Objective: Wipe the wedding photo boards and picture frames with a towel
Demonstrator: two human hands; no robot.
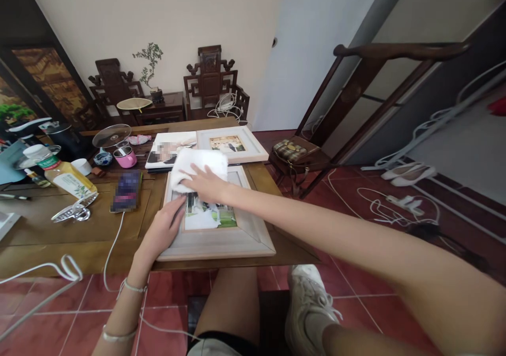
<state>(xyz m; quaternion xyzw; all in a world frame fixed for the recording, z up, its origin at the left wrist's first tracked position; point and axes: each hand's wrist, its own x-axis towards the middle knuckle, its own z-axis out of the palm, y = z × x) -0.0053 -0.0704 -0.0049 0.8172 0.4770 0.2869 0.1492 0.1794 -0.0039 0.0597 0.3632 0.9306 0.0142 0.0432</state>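
Observation:
A picture frame (pixel 221 245) with a pale wide border lies on the wooden table in front of me, a photo (pixel 215 216) with white and green areas inside it. My right hand (pixel 207 183) presses a folded white cloth (pixel 201 161) onto the frame's upper part, fingers spread over the cloth. The cloth hides that part of the frame and overlaps the items behind. My left hand (pixel 168 224) rests along the frame's left border, its fingers stretched out and lying flat. The fingertips come close to the cloth.
Behind lie another framed photo (pixel 231 144) and a photo panel (pixel 166 148). To the left are a phone (pixel 126 191) on a cable, a hair claw clip (pixel 75 211), an oil bottle (pixel 65 174) and a pink mug (pixel 125 158). A chair (pixel 304 153) holding a plaid bag stands right.

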